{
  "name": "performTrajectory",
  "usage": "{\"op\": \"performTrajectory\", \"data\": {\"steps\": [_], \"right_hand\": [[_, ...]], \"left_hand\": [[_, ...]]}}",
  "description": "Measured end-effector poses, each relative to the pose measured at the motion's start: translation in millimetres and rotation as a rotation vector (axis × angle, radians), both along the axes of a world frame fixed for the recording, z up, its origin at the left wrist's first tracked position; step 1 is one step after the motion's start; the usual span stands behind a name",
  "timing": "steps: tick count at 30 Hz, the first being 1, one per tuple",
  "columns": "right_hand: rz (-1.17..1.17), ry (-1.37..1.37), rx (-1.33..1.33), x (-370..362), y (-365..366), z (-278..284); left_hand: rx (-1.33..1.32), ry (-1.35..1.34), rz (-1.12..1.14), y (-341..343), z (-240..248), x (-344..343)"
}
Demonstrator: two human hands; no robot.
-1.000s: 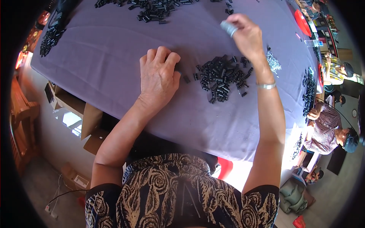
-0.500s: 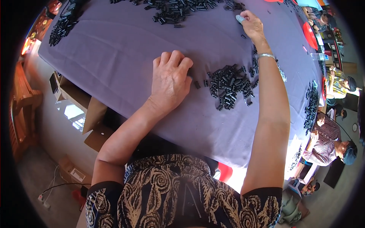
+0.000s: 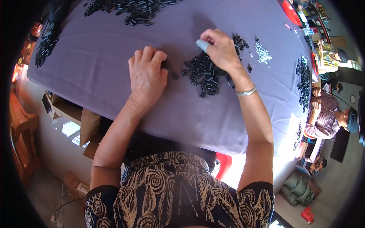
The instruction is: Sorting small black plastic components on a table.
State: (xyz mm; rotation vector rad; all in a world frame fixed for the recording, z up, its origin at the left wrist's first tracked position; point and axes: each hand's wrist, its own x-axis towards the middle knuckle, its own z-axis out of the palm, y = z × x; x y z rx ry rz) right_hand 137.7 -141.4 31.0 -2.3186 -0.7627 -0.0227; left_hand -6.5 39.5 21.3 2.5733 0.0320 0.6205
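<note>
The person's left hand (image 3: 147,68) rests on the cloth-covered desk (image 3: 91,72), its fingers curled in close; a dark bit shows by the thumb, but whether it is gripped cannot be told. The right hand (image 3: 213,42) is bent into a narrow, pinch-like shape over the upper edge of a near heap of black pieces (image 3: 205,78), a pale grey cover (image 3: 203,45) on what seems to be its thumb. Its fingertips are partly hidden, so one cannot tell whether it holds anything.

The near heap lies just below the right hand and to the right of the left hand. A single black piece (image 3: 175,75) sits apart, just beside the left hand. A smaller cluster of black pieces (image 3: 240,42) lies right of the right hand, with slim silver pieces (image 3: 262,53) beyond it.

Progress can be judged only in part. Well beyond the left hand spreads a far heap of black pieces (image 3: 137,13); whether these are finished or waiting is unclear. The near heap and the silver pieces lie loose and plentiful, so much handling appears left.
</note>
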Motion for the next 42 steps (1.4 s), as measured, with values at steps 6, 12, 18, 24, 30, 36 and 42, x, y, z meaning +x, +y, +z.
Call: {"op": "performTrajectory", "data": {"steps": [6, 12, 18, 24, 30, 36, 42], "right_hand": [[-0.217, -0.175, 0.126, 24, -41, 16], [-0.356, -0.026, -0.003, 73, -93, -7], [-0.261, -0.033, 0.061, 28, -51, -13], [-0.134, -0.029, 0.122, -15, -39, 10], [-0.407, -0.078, 0.117, 8, -145, 13], [-0.402, 0.49, 0.182, -13, -174, 21], [-0.265, 0.478, 0.079, -20, -118, 26]], "left_hand": [[0.008, 0.007, -0.002, 0, 3, 0], [0.026, 0.006, -0.003, -3, 0, 2], [0.033, 0.012, -0.012, -1, -3, 3], [0.046, 0.002, -0.007, 3, -4, 2], [0.034, 0.016, -0.014, -1, -1, 3], [0.048, 0.003, -0.021, 1, -1, 2], [0.053, -0.004, -0.02, -2, 0, 3]]}}
